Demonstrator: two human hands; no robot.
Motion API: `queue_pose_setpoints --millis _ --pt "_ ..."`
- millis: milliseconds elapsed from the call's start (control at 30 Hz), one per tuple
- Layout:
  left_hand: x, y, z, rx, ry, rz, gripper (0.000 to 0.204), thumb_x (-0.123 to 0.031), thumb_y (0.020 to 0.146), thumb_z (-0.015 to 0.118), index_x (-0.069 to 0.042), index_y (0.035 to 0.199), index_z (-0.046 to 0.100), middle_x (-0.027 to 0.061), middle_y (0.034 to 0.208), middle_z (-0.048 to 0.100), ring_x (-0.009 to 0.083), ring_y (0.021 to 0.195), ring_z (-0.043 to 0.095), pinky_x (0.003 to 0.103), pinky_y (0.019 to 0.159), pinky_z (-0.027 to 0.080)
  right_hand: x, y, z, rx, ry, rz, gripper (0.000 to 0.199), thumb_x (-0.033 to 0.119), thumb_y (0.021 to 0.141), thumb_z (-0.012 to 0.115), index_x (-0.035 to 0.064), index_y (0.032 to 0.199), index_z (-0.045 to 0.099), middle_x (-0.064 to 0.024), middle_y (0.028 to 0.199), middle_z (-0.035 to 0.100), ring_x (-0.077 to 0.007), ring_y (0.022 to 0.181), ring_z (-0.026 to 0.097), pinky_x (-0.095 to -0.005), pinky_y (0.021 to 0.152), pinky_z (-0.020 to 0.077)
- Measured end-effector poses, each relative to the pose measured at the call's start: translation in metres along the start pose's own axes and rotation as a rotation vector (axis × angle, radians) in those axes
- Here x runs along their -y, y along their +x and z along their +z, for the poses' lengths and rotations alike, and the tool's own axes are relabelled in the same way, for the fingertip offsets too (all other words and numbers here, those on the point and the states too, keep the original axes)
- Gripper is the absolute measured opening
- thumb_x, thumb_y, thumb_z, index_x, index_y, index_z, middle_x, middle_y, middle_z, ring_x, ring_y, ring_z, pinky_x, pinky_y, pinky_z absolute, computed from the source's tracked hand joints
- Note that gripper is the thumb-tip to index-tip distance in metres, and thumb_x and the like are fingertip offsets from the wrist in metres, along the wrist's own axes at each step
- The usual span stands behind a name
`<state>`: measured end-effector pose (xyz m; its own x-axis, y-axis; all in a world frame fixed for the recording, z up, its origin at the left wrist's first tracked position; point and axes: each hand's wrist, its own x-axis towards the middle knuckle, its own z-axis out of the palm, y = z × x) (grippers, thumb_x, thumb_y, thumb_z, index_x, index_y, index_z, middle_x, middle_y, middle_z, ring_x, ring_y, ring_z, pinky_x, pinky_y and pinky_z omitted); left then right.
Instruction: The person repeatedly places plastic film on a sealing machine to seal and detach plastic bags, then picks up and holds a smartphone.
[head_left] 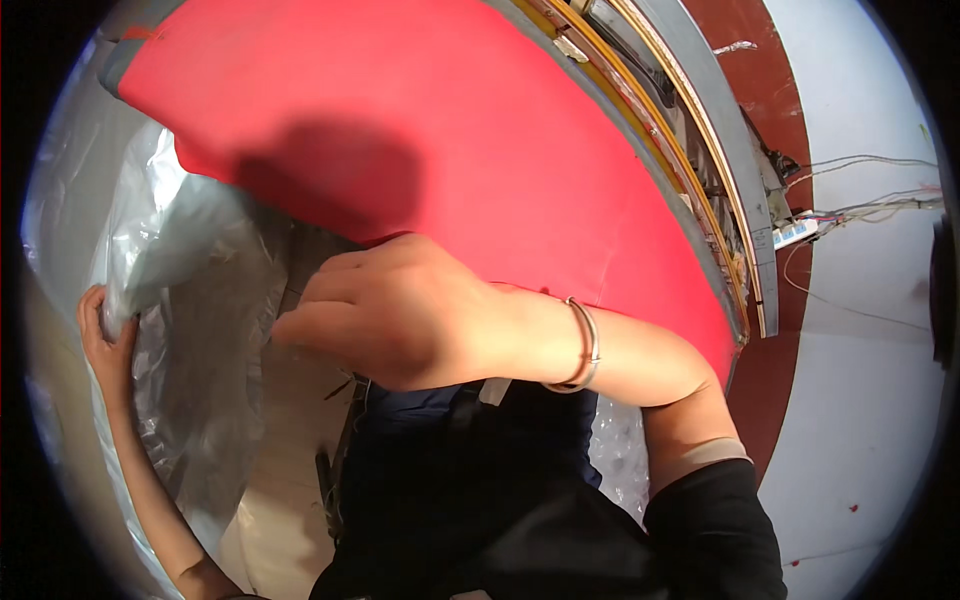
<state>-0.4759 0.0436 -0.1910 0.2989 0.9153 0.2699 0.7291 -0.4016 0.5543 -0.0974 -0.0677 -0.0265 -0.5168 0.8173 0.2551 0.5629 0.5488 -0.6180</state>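
At the far left my left hand [108, 335] has its fingers closed round the edge of a large, crumpled clear plastic sheet [195, 300]. The sheet hangs down beside the red-covered table [520, 150]. My right hand [385, 315], with a bracelet [585, 345] at the wrist, reaches across in front of me at the table's near edge. Its fingers are curled and point left, towards the plastic. The back of the hand hides whatever lies within them, so I cannot make out what it holds.
Long rails and slats [690, 150] run along the table's far right side. Beyond them a power strip [797, 233] with cables hangs by the white and dark red wall [870, 380]. Bubbly clear plastic [620, 455] shows beside my right arm. A pale tiled floor [285, 500] lies below.
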Motion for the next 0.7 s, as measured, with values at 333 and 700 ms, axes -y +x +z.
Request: queue_pose_setpoints --millis 333,700 --pt "-0.040 0.009 -0.005 0.065 -0.051 -0.031 0.072 -0.016 0.066 0.066 -0.005 0.130 0.035 0.0130 0.129 0.039 0.0273 0.118 0.037 0.036 0.101 0.028 0.003 0.004 -0.007 -0.051 0.391 0.061 0.011 0.012 0.075 0.065 0.0055 0.081 0.060 -0.0054 0.064 0.057 -0.0209 0.057 0.056 -0.0289 0.051 0.0433" --pt "-0.118 0.056 0.036 -0.007 0.195 0.176 0.040 -0.006 0.077 0.059 -0.004 0.115 0.050 0.0123 0.122 0.047 0.0278 0.116 0.040 0.035 0.093 0.037 0.004 0.003 -0.009 -0.074 0.461 0.080 0.009 0.009 0.078 0.062 0.0019 0.085 0.061 -0.0066 0.067 0.060 -0.0113 0.056 0.052 -0.0239 0.052 0.0420"
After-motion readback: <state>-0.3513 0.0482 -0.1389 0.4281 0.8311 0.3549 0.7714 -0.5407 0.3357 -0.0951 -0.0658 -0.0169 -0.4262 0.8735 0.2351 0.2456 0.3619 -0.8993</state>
